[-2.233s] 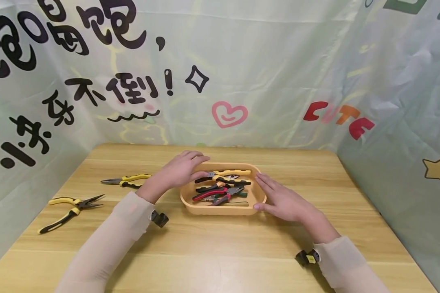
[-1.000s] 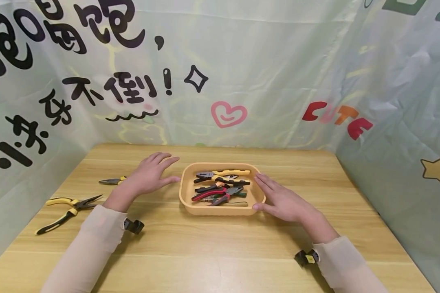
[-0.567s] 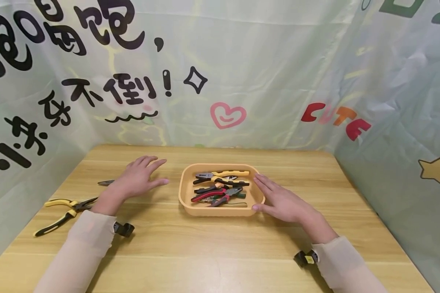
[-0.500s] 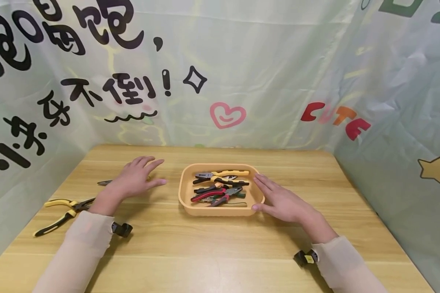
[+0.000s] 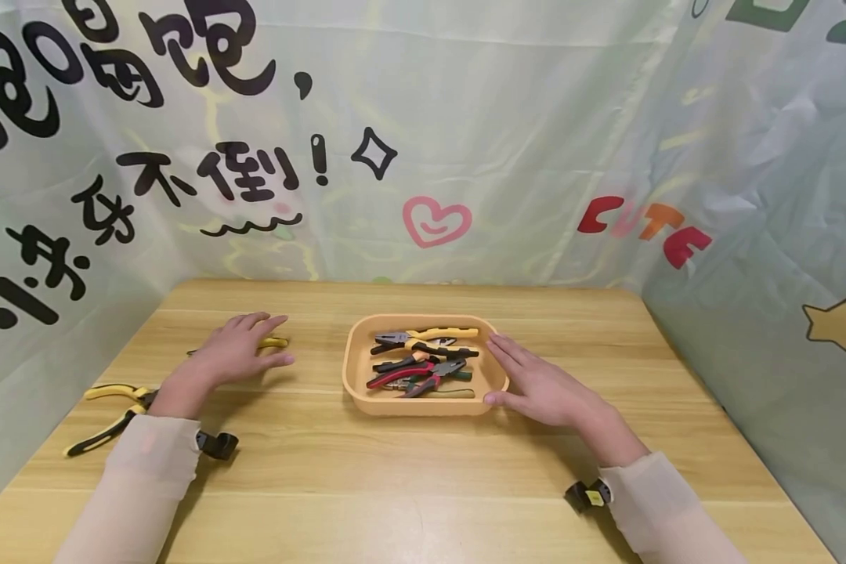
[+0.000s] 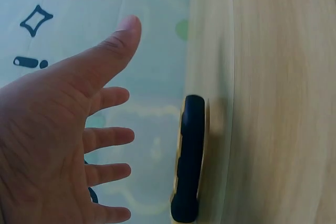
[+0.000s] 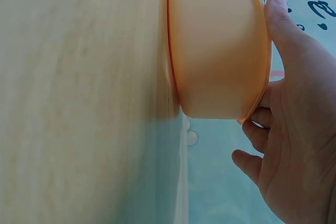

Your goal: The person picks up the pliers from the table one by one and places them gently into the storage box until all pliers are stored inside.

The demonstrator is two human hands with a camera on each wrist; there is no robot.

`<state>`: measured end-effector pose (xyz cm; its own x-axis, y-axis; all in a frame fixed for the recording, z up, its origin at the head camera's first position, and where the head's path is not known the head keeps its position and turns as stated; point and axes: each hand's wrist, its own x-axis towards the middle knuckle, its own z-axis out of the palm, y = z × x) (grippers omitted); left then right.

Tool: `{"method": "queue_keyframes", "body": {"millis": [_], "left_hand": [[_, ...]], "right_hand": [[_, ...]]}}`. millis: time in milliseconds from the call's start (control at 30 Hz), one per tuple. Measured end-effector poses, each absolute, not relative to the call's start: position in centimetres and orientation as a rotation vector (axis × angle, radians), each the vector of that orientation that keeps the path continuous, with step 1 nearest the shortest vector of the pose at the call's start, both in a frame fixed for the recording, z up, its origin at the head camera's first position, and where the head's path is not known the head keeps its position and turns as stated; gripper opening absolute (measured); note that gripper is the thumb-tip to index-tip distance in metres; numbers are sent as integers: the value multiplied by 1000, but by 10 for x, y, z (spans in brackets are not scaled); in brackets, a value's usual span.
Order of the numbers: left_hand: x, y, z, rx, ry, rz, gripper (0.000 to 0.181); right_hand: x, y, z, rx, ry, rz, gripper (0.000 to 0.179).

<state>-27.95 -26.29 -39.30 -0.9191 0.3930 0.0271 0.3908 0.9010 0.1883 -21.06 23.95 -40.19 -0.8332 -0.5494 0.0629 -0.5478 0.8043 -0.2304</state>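
My left hand (image 5: 233, 352) hovers over yellow-and-black long-nose pliers (image 5: 275, 342), covering most of them. The left wrist view shows its fingers spread and apart from the pliers' dark handle (image 6: 189, 161). With fingers extended, my right hand (image 5: 546, 388) rests against the right end of an orange plastic basket (image 5: 423, 407). Its thumb touches the rim of the basket (image 7: 220, 51) in the right wrist view. Inside lie several tools, among them yellow-and-black pliers (image 5: 423, 345) and red-handled pliers (image 5: 433, 376).
Another pair of yellow-and-black pliers (image 5: 116, 390) lies at the left of the wooden table (image 5: 423, 486), its nose hidden by my left wrist. A printed cloth backdrop (image 5: 507, 157) encloses the back and sides.
My left hand has left the basket's left end and moved leftward to above the long-nose pliers. My right hand stays at the basket, which stands where it was.
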Motion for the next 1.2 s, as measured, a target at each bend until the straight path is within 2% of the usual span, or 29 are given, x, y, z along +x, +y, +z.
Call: {"method": "queue_keyframes", "body": {"millis": [933, 1200], "left_hand": [[-286, -297, -409, 588, 2934, 438, 96], [-284, -303, -411, 573, 2924, 426, 87]], "right_hand": [[-207, 244, -400, -871, 2980, -374, 93], [-208, 240, -401, -889, 2965, -382, 93]]}}
